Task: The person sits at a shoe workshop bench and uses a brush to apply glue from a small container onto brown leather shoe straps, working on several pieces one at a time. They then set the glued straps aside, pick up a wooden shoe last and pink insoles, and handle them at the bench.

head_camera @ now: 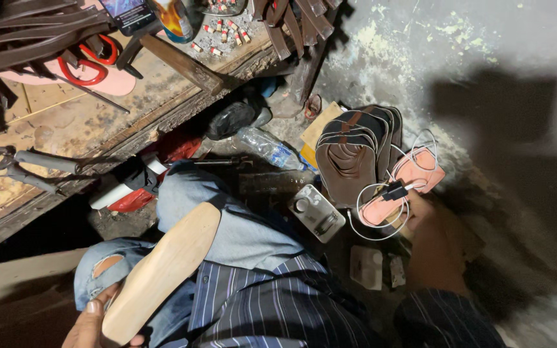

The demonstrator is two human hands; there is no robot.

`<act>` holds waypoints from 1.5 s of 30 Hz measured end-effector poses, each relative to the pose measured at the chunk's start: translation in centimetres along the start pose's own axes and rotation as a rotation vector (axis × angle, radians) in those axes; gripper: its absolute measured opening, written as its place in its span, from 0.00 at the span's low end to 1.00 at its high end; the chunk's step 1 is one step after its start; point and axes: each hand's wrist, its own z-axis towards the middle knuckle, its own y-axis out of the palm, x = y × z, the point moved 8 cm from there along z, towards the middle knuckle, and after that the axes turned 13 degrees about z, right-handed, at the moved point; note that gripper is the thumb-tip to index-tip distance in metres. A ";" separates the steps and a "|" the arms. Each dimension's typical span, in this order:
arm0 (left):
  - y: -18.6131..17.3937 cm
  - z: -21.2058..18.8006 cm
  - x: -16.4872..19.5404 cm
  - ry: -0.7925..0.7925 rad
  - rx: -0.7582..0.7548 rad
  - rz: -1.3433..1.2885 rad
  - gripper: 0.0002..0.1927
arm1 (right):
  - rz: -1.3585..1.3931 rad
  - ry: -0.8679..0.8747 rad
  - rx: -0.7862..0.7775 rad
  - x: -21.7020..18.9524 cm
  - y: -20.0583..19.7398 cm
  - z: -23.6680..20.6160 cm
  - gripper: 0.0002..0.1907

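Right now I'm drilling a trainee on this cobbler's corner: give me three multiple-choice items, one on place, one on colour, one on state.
1. Where does the tan sole lie?
A on the bench
B across the lap
C on the floor

2. What colour is the cable?
A white
B black
C red

3. What is the left hand doing?
A hanging free
B gripping the sole's end
C holding pliers

Answers: 1 B, it rests over the jeans; 2 A, white loops lie on the pink sole; 3 B, thumb and fingers close on its near end.
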 end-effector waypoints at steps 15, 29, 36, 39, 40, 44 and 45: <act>-1.3 3.7 -0.5 0.380 0.128 0.454 0.26 | -0.477 -0.580 -0.337 -4.3 3.2 -4.8 0.28; -1.6 4.1 -1.4 0.355 -0.017 0.609 0.30 | -1.039 -0.847 0.658 -10.0 -2.7 -6.9 0.32; -3.2 4.3 -2.7 0.187 0.045 0.775 0.33 | -1.049 -0.971 0.550 -13.6 -2.8 -9.7 0.32; -3.4 3.8 -1.4 0.212 0.119 0.813 0.36 | -1.032 -1.014 0.448 -15.2 -1.9 -13.0 0.33; -3.3 3.1 -0.3 0.303 0.162 0.830 0.35 | -1.029 -1.026 0.404 -15.4 -1.3 -14.3 0.33; -2.0 -0.2 3.3 0.533 0.147 0.687 0.31 | -1.030 -1.008 0.197 -14.8 2.0 -19.3 0.33; -1.4 -0.8 3.9 0.541 0.101 0.663 0.34 | -1.027 -0.993 0.135 -14.4 3.2 -19.7 0.33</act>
